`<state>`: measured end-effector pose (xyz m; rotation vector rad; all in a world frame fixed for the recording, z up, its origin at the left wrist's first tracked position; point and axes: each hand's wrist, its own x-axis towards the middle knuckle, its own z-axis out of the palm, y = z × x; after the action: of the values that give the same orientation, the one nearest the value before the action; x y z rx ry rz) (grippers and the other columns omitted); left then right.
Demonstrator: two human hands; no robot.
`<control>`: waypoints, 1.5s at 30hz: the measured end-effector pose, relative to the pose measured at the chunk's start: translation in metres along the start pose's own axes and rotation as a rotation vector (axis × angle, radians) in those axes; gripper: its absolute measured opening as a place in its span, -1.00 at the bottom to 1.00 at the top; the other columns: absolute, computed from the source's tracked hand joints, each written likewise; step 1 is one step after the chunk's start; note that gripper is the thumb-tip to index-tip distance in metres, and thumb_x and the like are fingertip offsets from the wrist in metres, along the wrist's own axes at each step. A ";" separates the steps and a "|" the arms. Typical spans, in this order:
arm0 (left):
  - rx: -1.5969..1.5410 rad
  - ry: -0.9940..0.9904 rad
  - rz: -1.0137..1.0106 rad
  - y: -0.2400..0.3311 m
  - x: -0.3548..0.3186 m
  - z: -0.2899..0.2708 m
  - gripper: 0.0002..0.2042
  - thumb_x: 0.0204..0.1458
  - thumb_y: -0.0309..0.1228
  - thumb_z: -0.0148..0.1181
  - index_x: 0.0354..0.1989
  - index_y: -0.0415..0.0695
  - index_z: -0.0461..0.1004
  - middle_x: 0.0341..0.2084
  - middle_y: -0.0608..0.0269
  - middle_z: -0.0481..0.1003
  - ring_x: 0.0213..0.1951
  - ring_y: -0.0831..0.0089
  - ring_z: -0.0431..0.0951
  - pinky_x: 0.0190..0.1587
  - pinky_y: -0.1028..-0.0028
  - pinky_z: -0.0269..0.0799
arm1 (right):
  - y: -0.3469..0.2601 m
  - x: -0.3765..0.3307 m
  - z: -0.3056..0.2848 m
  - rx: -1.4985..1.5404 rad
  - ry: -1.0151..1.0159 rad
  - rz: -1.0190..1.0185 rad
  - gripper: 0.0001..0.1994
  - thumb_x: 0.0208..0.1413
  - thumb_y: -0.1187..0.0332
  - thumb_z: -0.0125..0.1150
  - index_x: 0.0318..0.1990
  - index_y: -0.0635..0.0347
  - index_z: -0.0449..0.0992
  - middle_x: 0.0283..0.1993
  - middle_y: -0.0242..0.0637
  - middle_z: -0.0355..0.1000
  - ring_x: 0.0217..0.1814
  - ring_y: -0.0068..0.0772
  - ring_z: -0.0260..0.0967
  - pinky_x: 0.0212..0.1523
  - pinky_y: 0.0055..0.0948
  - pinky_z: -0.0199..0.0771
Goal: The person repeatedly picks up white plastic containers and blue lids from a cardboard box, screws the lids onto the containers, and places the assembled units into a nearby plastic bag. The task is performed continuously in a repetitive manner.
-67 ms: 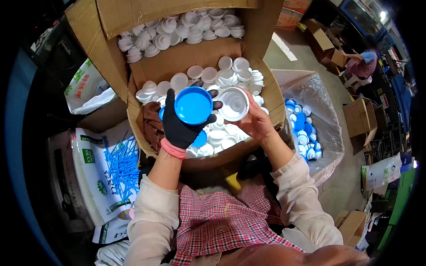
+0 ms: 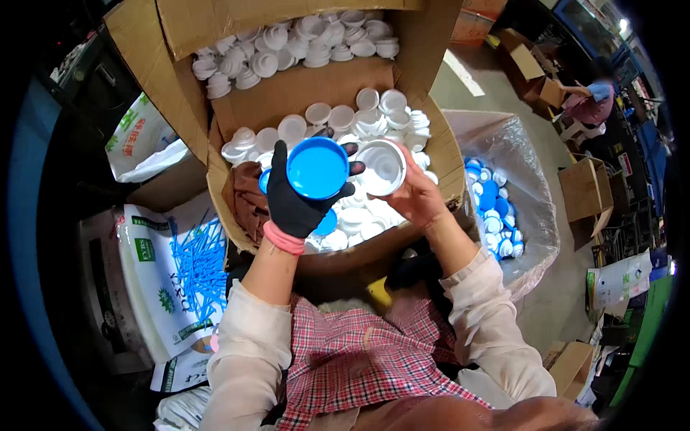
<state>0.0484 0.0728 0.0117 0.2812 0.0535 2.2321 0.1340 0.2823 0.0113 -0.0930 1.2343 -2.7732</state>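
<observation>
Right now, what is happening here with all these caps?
A person sits over an open cardboard box full of white caps. The left hand, in a black glove, holds a blue cap, and the bare right hand holds a white cap beside it, both just above the box. To the person's right, a clear plastic bag contains blue caps. A second box of white caps stands behind the first one.

the blue cap (image 2: pixel 317 168) hides most of the left hand's (image 2: pixel 300 201) fingers; the white cap (image 2: pixel 381 167) covers the right hand's (image 2: pixel 417 195) fingertips.
</observation>
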 end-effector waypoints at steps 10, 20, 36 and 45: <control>1.139 0.056 0.233 -0.015 0.011 -0.007 -0.43 0.26 -0.03 -0.18 0.27 -0.24 0.08 0.20 -0.04 0.29 0.15 0.18 0.38 0.26 0.23 0.20 | -0.011 -0.006 0.014 -0.667 0.046 -0.154 -0.30 -0.09 0.36 0.42 0.25 0.03 0.24 0.24 -0.25 0.20 0.07 -0.32 0.35 -0.03 -0.33 0.51; 1.049 0.019 0.380 -0.038 0.009 -0.017 -0.58 0.30 -0.26 -0.17 0.24 -0.24 0.18 0.14 0.05 0.35 0.16 0.25 0.37 0.26 0.30 0.21 | -0.012 -0.016 0.033 -1.105 0.129 -0.601 -0.40 -0.18 0.47 0.39 0.11 0.22 0.33 0.04 -0.15 0.15 -0.19 -0.41 0.42 -0.34 -0.57 0.53; 1.302 -0.084 0.565 -0.042 -0.001 -0.016 -0.44 0.11 -0.47 0.18 0.29 -0.24 0.15 0.22 0.07 0.27 0.17 0.31 0.36 0.23 0.36 0.24 | 0.006 -0.015 0.042 -1.276 0.159 -0.550 -0.41 -0.14 0.39 0.42 0.12 0.21 0.36 -0.05 -0.23 0.22 -0.34 -0.56 0.32 -0.42 -0.61 0.40; 0.973 0.111 0.282 -0.037 0.000 0.003 -0.35 -0.06 -0.38 0.33 0.26 -0.21 0.24 0.11 0.18 0.39 0.10 0.42 0.39 0.18 0.42 0.27 | -0.001 -0.010 0.039 -1.404 0.056 -0.652 -0.38 -0.18 0.40 0.46 0.11 0.20 0.35 -0.09 -0.24 0.21 -0.25 -0.49 0.27 -0.35 -0.57 0.34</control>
<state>0.0776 0.0963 0.0098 0.7112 1.2382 2.3329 0.1477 0.2560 0.0380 -0.5751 3.2698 -1.5611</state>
